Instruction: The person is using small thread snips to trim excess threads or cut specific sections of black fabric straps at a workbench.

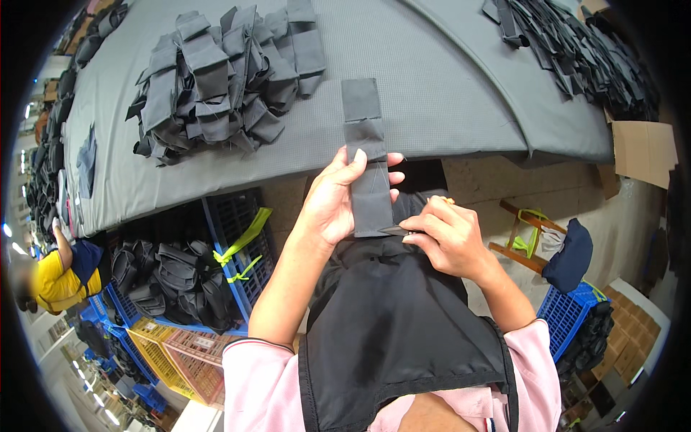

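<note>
My left hand (328, 201) is closed round a long, dark grey fabric strip (371, 191), thumb on top and fingertips showing past its right edge. Crosswise folds or seams divide the strip into sections. Its far end reaches over the table edge, and its near end hangs above my lap. In my right hand (453, 236) are small thread snips (394, 230), their dark pointed tip at the strip's near right corner. Most of the snips is hidden by my fingers. A bit of something yellow shows at that hand's knuckles.
Ahead is a grey cloth-covered table (432, 93), with a heap of similar strips (209, 86) at left and another pile (576, 57) at far right. Blue crates (223, 230) of black items stand at left. A wooden stool (515, 241) is at right. Someone in yellow (65, 281) is at far left.
</note>
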Demonstrator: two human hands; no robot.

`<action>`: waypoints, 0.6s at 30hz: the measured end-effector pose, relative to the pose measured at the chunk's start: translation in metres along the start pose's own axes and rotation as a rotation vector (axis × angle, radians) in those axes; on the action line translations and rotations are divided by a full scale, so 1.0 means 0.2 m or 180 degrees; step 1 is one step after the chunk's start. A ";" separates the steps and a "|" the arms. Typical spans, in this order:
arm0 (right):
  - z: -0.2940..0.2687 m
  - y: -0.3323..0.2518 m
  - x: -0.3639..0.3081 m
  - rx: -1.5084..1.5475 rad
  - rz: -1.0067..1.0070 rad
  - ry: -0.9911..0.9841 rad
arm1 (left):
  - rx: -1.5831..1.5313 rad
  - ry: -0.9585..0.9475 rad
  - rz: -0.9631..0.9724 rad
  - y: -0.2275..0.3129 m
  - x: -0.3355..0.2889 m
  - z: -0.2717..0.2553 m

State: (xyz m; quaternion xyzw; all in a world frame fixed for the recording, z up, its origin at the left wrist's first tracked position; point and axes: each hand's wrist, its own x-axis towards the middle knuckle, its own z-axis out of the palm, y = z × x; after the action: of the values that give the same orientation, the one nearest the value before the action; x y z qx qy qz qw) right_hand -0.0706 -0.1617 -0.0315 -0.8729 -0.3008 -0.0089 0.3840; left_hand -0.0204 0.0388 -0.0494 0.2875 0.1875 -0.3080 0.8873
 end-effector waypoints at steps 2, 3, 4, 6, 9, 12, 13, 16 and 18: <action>0.00 -0.01 -0.02 0.0193 0.0207 0.0419 | -0.0060 -0.0015 -0.0007 0.00 0.01 0.00; 0.00 -0.01 -0.02 0.0190 0.0209 0.0418 | -0.0015 0.0069 0.0038 0.00 0.00 0.02; 0.00 -0.03 -0.01 0.0321 0.0332 0.0469 | 0.0033 0.0151 0.0080 0.00 0.00 0.03; 0.01 -0.05 -0.01 0.0447 0.0455 0.0522 | -0.0030 0.0142 0.0106 -0.01 0.00 0.02; 0.02 -0.05 -0.03 0.0331 0.0609 0.0501 | -0.0125 0.0134 0.0143 0.00 0.00 0.02; 0.02 -0.06 -0.03 0.0551 0.0776 0.0731 | -0.0174 0.0166 0.0210 0.00 0.00 0.00; 0.03 -0.06 -0.03 0.0608 0.0949 0.0633 | -0.0180 0.0172 0.0236 0.00 0.00 -0.01; 0.03 -0.10 0.00 0.0441 0.0719 0.0466 | 0.0010 0.0280 0.0322 0.00 -0.01 0.02; 0.04 -0.12 0.03 0.0281 0.0672 0.0377 | -0.0022 0.0213 0.0365 0.00 -0.01 0.02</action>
State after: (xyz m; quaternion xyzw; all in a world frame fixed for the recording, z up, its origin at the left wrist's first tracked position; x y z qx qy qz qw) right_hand -0.0807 -0.1413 -0.0194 -0.8799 -0.1842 -0.0068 0.4380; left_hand -0.0213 0.0369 -0.0466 0.3048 0.2014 -0.2463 0.8977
